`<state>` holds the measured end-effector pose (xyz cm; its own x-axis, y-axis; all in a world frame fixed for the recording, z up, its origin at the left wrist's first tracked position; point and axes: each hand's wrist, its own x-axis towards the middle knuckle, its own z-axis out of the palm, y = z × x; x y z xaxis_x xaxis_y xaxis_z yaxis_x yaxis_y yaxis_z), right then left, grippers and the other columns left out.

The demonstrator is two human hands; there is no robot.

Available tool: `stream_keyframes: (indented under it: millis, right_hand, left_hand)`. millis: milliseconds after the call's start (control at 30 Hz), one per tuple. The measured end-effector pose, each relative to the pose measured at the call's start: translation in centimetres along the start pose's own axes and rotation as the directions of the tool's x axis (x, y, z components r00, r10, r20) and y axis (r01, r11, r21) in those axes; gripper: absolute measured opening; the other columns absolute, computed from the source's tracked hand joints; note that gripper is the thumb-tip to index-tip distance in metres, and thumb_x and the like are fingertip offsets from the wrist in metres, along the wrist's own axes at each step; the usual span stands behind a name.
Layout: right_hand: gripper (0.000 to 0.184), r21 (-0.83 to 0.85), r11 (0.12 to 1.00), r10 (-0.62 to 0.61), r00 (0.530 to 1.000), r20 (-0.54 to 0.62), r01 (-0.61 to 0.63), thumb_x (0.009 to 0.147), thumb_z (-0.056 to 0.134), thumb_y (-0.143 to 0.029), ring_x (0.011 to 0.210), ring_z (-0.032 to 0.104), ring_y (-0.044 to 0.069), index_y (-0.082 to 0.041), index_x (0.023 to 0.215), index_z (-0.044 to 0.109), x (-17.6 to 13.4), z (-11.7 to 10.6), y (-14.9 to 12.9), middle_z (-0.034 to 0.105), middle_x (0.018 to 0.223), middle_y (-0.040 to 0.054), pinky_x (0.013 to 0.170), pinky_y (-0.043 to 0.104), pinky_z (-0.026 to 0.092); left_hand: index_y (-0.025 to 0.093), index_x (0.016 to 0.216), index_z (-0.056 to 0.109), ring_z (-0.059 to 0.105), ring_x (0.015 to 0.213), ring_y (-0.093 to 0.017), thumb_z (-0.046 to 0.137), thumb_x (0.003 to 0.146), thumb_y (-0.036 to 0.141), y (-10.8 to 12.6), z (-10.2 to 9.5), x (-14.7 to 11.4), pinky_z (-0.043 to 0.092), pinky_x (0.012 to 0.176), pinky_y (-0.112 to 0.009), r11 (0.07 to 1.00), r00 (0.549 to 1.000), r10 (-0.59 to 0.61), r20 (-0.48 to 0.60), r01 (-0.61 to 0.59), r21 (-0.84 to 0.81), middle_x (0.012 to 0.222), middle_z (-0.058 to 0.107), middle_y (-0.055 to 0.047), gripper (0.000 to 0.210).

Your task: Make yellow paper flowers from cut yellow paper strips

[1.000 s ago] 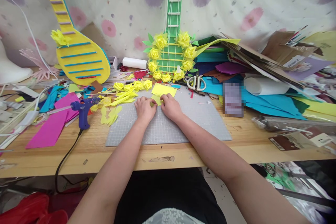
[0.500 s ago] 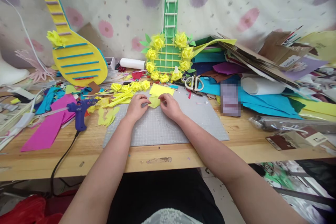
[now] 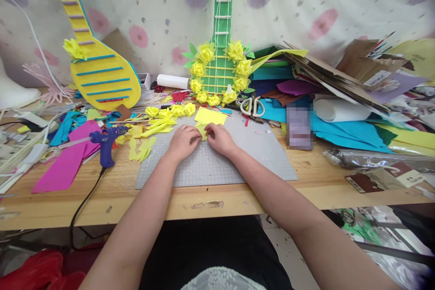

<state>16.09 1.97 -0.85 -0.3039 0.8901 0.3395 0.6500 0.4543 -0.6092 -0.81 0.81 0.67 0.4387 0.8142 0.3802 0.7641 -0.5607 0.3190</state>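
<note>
So closest in there's the wooden surface [image 3: 44, 213], front edge right up by the person's lap, with a gray cutting mat [image 3: 251, 158] lying on it. Both forearms reach over the mat, and both hands are near its back half, pretty much mirrored.

The thing to look at is the little yellow paper piece [image 3: 202, 131]. It's right in the gap between the two hands, so it's off to the right of the left hand [image 3: 184, 142] and off to the left of the right hand [image 3: 219, 139]. The right hand is narrow, thumb and finger looking pinched on the paper's right side. The left hand is curled in with its tips at the other side, but I honestly can't tell if it's gripping or just touching. Neither is clearly nearer. Fingers cover too much of the paper to call a long axis.

Just past it is a flat yellow sheet [image 3: 210, 116], with some yellow paper flowers [image 3: 170, 110] to the left and white-handled scissors [image 3: 252, 108] to the right. Way at the back, the green paper guitar [image 3: 222, 65] stands upright, ringed with yellow flowers.
</note>
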Motion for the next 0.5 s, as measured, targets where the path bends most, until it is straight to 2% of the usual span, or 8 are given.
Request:
stream_keyframes:
  millis: [133, 333, 500]
  right_hand:
    - [0.027, -0.046, 0.998, -0.042, 0.999, 0.006, 0.042, 0.068, 0.049, -0.013, 0.085, 0.047, 0.019, -0.019, 0.094, 0.052, -0.2, -0.4, -0.4, 0.063, 0.083, 0.0019, 0.075, 0.03, 0.038]
    - [0.03, -0.074, 0.992, -0.104, 0.994, 0.036, 0.107, 0.067, 0.052, -0.016, 0.084, 0.048, 0.019, -0.019, 0.097, 0.05, -0.4, -0.5, -1.1, 0.062, 0.085, 0.0023, 0.076, 0.031, 0.038]
    - [0.027, -0.003, 1.0, -0.019, 0.999, 0.033, 0.019, 0.07, 0.051, -0.016, 0.08, 0.05, 0.017, -0.02, 0.096, 0.049, -0.2, 0.2, -0.9, 0.063, 0.081, 0.0009, 0.074, 0.03, 0.038]
  left_hand:
    - [0.022, 0.085, 0.065, 0.051, 0.091, -0.017, 0.05, 0.078, 0.023, 0.0, -0.2, 0.0, 0.038, 0.084, -0.033, 0.999, 1.0, -0.014, 0.013, 0.015, -0.029, 0.094, 0.066, 0.001, 0.016]
    - [0.022, 0.084, 0.065, 0.054, 0.082, -0.018, 0.049, 0.079, 0.024, 0.2, 0.1, 0.4, 0.04, 0.075, -0.031, 0.993, 0.993, -0.115, 0.034, 0.115, -0.01, 0.084, 0.067, -0.001, 0.017]
    - [0.022, 0.089, 0.064, 0.055, 0.084, -0.018, 0.05, 0.079, 0.024, 0.5, 1.2, 0.9, 0.041, 0.075, -0.03, 0.973, 0.973, -0.231, 0.022, 0.232, -0.018, 0.087, 0.066, -0.002, 0.017]
